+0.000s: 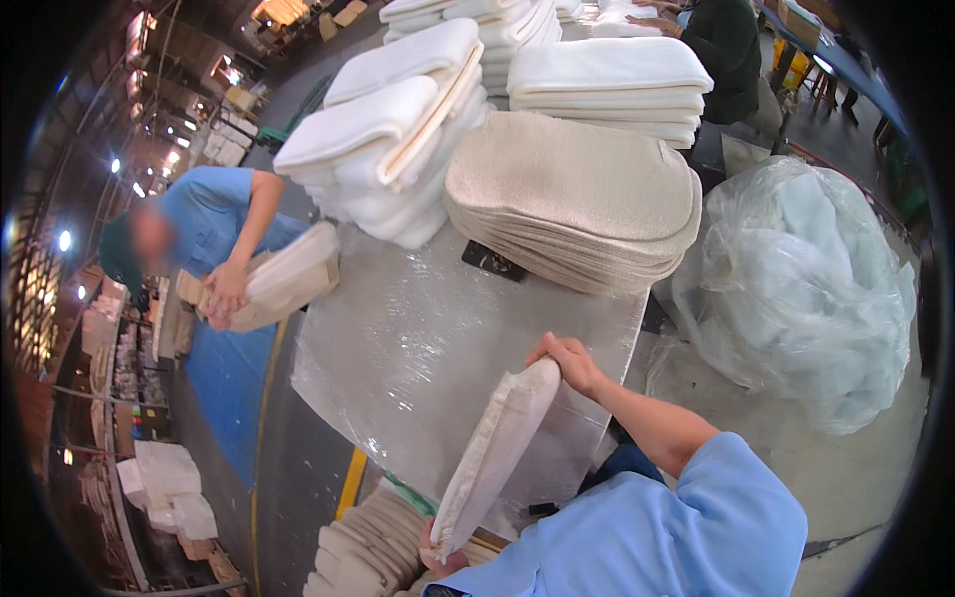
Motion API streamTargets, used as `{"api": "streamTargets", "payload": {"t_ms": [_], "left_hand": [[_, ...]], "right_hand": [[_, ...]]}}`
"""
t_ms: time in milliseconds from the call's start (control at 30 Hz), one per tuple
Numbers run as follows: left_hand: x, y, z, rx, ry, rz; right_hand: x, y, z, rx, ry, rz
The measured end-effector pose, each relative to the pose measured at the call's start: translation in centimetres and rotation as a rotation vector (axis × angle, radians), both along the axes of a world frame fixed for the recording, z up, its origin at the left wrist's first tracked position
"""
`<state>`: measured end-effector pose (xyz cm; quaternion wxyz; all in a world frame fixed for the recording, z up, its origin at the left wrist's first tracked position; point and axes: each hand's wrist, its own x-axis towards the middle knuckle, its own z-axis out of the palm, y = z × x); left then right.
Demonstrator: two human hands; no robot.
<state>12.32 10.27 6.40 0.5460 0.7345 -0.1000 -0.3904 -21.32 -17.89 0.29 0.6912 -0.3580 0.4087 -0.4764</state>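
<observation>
A long, off-white, round-ended fabric pad [497, 448] is at six o'clock in the view, tilted partly edge-on above the near part of the grey, plastic-covered desk [398, 328]. The person's right hand [569, 363] grasps its upper end, toward one o'clock on the pad; the left hand [446, 565] is at its lower end, toward seven o'clock, seemingly supporting it, though the sleeve hides most of that grip.

The pad looks light and soft, yet stiff enough to span both hands with little sag. Its cloth probably grips well and is hardly fragile, though pinching could crease it; the shiny desk cover looks slippery. Best hold: both rounded ends, fingers wrapped around the thickness, as one edge alone might let it flop.

At one o'clock is a stack of beige, round-cornered textile pads [572, 179]; at three o'clock, a bulging, translucent plastic bag [811, 289].
</observation>
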Motion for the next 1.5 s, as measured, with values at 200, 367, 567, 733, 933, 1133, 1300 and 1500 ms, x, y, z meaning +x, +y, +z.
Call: {"api": "streamTargets", "payload": {"t_ms": [200,367,567,733,933,1133,1300,1500], "left_hand": [[1.8,-0.4,0.6,-0.015,0.001,-0.044],[2.6,0.9,1.5,-0.020,0.002,-0.029],[4.5,1.1,0.7,0.004,0.051,-0.086],[5.3,1.8,-0.8,0.006,0.152,-0.181],[7.6,4.4,-3.6,-0.027,0.313,-0.286],[6.6,-5.8,-1.1,-0.218,0.099,-0.888],[-0.6,-10.8,14.7,-0.739,-0.019,-1.250],[-9.2,-15.4,23.4,-1.017,-0.142,-1.496]], "right_hand": [[4.4,1.2,-5.1,0.358,-0.321,-0.274],[9.4,1.6,-3.7,0.562,-0.555,-0.380],[15.2,7.4,-2.2,0.546,-0.653,-0.456],[19.3,12.5,-6.0,0.564,-0.541,-0.468],[19.9,12.6,-4.0,0.401,-0.509,-0.365],[11.4,5.5,-3.2,-0.100,-0.281,-0.269],[6.1,-0.2,0.6,-0.268,-0.232,-0.222],[5.2,1.3,5.2,-0.385,-0.080,-0.100]]}}
